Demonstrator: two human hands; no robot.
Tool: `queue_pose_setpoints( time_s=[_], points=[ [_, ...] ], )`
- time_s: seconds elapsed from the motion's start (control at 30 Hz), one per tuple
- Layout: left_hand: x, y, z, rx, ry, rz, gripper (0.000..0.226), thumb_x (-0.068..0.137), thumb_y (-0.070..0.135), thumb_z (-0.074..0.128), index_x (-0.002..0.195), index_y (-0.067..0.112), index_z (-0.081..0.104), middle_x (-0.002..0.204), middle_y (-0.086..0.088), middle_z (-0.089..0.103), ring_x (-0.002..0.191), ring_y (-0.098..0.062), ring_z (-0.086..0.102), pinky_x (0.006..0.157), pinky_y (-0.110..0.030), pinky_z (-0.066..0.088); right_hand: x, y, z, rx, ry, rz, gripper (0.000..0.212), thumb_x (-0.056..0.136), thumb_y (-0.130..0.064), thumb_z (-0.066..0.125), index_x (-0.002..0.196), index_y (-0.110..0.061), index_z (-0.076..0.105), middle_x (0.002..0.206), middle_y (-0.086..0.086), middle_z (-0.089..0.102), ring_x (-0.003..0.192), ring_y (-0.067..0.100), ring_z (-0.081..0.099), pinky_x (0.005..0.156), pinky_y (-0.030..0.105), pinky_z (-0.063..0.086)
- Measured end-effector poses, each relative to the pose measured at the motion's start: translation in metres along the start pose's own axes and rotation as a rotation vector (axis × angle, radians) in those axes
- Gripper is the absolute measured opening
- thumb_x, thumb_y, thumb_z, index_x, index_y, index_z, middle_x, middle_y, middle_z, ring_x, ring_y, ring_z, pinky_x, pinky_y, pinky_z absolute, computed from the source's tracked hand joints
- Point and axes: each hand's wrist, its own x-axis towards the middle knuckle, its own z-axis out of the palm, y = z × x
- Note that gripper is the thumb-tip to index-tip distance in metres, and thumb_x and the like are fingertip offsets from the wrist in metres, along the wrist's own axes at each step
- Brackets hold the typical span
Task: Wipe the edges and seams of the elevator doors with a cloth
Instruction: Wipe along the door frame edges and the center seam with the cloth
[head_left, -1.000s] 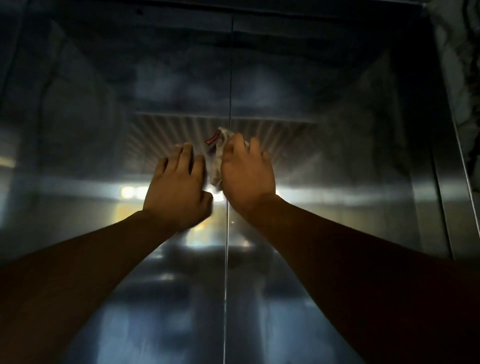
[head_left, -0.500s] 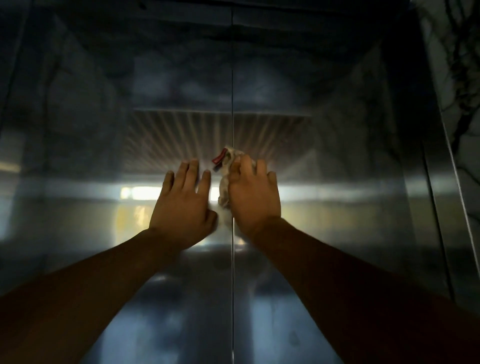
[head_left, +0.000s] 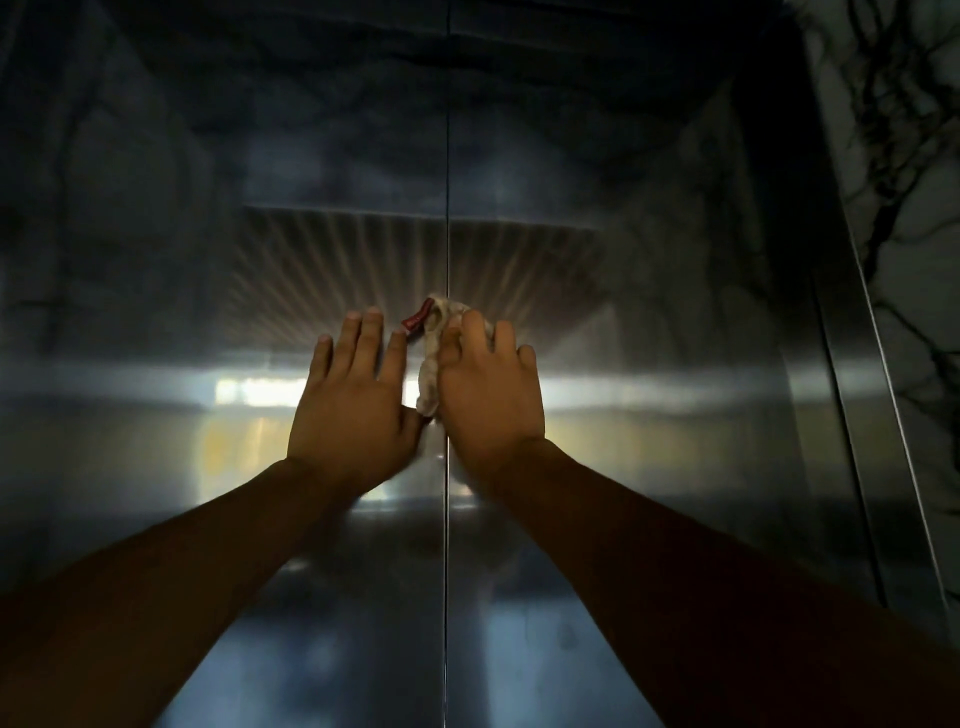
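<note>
Meanwhile, the right hand (head_left: 488, 387) presses the cloth (head_left: 434, 358) onto the vertical seam (head_left: 447, 571) between the doors (head_left: 623, 312); the left hand (head_left: 353, 405), fingers spread flat, braces just beside it.

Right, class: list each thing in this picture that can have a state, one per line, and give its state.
Brushed steel elevator doors: closed, panels meeting at the centre seam.
Crumpled off-white cloth with a red tab: bunched, pressed against the seam.
Right hand: on the cloth, fingers bent over it.
Left hand: flat on the left door panel, fingers straight, holding nothing.
</note>
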Motion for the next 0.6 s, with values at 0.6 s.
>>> queue_pose_setpoints(
  time_s=[0.6],
  points=[
    [-0.067,0.016,0.037,0.04,0.094,0.003,0.077,0.093,0.052,0.016,0.157,0.01,0.019,0.164,-0.02,0.017,0.152,-0.037,0.011,0.121,-0.057,0.012,-0.057,-0.013,0.031,-0.074,0.167,0.042,0.041,0.093,-0.032,0.055,0.131,-0.018,0.051,0.128,0.006,0.044,0.111,0.028,0.043,0.084,0.04,0.043]
  ],
)
